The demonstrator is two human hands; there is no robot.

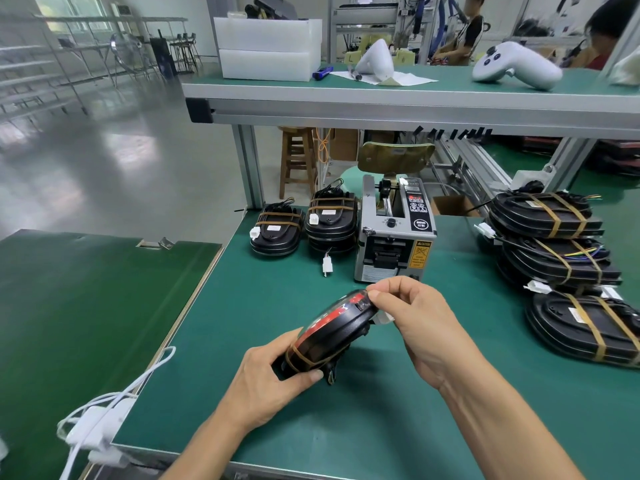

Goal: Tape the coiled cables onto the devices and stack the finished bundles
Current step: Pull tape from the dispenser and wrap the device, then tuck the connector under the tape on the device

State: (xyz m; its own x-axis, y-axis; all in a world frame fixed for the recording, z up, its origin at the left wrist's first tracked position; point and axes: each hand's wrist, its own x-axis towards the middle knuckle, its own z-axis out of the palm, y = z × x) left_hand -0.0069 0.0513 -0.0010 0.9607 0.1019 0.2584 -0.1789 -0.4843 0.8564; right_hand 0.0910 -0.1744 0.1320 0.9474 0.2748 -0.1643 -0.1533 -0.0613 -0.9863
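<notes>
Fingertips of the right hand (412, 320) pinch at the far rim of a black oval device with a red glossy face (332, 336), apparently pressing down or laying the end of a brown tape strip; a white connector (382, 318) shows just under that hand. The left hand (277, 372) grips the device's near end, thumb along the edge, holding it tilted above the green counter (346, 427). One band of tape (304, 358) already crosses the near end, so the step in hand looks like the second strap over the coiled cable. The next move probably calls for smoothing that strip round the rim, then carrying the bundle to a pile.

Just beyond the hands stands a grey automatic tape dispenser (393, 233). To its left sit two low stacks of taped black bundles (304, 225), a loose white plug (327, 265) lying before them. To the right rises a bigger stack of taped bundles (561, 258), which reads as the finished pile, though which pile is meant cannot be told.

On the upper shelf (381, 95) rest two white translucent plastic bins (268, 48), stacked; their contents cannot be made out
</notes>
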